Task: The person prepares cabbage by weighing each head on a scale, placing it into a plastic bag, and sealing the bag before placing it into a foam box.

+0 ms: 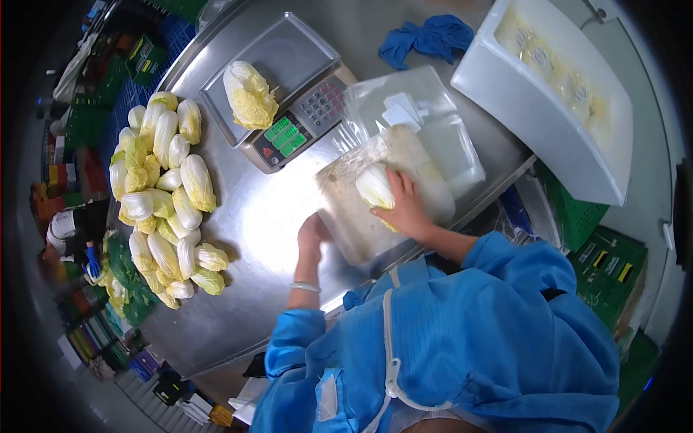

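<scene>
A small napa cabbage lies on a worn whitish cutting board. My right hand grips it from the right, thumb on the near side and fingers over the top. My left hand is at the board's left edge, its fingers too hidden to show whether they hold anything. Beyond the board, another napa cabbage rests on a digital scale with a lit green display. A pile of napa cabbages spreads over the left part of the steel table.
Clear plastic bags with white labels lie behind the board. A blue glove or cloth sits at the back edge. To the right stands a white foam box holding wrapped produce. Green crates are below. A person is at far left.
</scene>
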### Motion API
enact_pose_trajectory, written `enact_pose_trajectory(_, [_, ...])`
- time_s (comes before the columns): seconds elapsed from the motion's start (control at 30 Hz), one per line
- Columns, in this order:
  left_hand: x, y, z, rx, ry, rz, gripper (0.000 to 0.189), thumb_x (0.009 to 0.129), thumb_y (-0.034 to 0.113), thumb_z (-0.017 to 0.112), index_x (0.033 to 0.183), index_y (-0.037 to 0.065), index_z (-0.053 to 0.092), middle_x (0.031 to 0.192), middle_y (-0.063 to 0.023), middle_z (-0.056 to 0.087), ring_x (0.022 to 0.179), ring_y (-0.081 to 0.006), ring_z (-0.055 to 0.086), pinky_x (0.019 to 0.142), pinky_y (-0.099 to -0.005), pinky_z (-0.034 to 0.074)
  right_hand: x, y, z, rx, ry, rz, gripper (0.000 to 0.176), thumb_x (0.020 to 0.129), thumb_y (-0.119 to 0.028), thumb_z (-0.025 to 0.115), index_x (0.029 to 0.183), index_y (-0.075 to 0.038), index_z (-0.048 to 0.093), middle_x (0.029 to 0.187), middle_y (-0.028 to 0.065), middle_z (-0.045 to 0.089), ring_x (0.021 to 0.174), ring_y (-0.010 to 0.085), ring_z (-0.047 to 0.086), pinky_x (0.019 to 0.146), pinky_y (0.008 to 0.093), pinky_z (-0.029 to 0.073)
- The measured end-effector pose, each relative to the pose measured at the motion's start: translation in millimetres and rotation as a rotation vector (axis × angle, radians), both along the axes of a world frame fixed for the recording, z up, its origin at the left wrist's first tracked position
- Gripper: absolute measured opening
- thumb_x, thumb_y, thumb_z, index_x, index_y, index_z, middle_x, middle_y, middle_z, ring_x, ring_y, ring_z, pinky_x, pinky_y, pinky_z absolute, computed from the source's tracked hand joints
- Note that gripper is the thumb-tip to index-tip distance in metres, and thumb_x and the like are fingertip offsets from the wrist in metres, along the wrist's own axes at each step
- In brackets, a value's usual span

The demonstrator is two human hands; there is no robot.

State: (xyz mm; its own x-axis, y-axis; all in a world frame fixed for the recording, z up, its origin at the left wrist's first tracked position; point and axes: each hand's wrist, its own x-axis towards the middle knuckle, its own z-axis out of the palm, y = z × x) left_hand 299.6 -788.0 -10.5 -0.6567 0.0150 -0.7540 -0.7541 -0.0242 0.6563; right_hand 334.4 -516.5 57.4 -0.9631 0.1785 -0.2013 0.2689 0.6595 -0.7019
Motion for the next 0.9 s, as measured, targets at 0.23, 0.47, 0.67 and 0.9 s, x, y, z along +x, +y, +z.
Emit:
enact_pose_trajectory(0.23, [40.4, 82.0, 46.8, 0.554, -0.02, 0.112, 0.051, 0.101, 0.039, 0.037, 0.142, 0.009, 0.037, 0.136, -0.009, 0.048, 0.119, -0.0239, 0.05, 0.097, -0.038, 0.043, -34.3, 119.6, -5.3, -0.394, -0.217, -0.295, 0.036, 0.09, -0.022, 0.06, 0.122, -0.005, 0.057, 0.103, 0.0158, 0.063, 0.095, 0.0244, 0.062, 0.084, 0.039, 0.05])
enact_pose_trajectory(0.47, [41.7, 128.3, 80.0, 0.282, 0.123, -0.047, 0.059, 0.102, 0.041, 0.037, 0.149, 0.013, 0.018, 0.146, -0.0084, 0.033, 0.132, -0.0264, 0.035, 0.106, -0.0417, 0.033, -36.3, 14.4, -13.7, -0.307, -0.311, 0.096, 0.076, 0.079, -0.048, 0.069, 0.127, 0.007, 0.047, 0.113, 0.0212, 0.059, 0.105, 0.029, 0.059, 0.088, 0.0362, 0.047])
enact_pose_trajectory(0.67, [63.6, 190.4, 100.8, -0.171, 0.675, -0.344, 0.058, 0.096, 0.016, 0.054, 0.146, 0.01, 0.025, 0.142, -0.0141, 0.035, 0.123, -0.0223, 0.042, 0.096, -0.0333, 0.041, 4.2, 75.8, 27.5, -0.538, -0.207, 0.017, 0.097, 0.078, -0.042, 0.072, 0.14, 0.014, 0.022, 0.129, 0.0281, 0.049, 0.121, 0.0318, 0.05, 0.1, 0.0361, 0.041])
enact_pose_trajectory(0.9, [-25.5, 251.2, 57.3, -0.313, 1.256, -0.803, 0.025, 0.076, 0.011, 0.072, 0.1, 0.005, 0.065, 0.096, -0.0123, 0.061, 0.088, -0.0322, 0.056, 0.08, -0.0395, 0.047, 85.2, 249.8, 54.5, -1.279, -0.37, -0.415, 0.053, 0.09, -0.027, 0.056, 0.135, -0.003, 0.043, 0.116, 0.0129, 0.061, 0.099, 0.0204, 0.063, 0.085, 0.0339, 0.052])
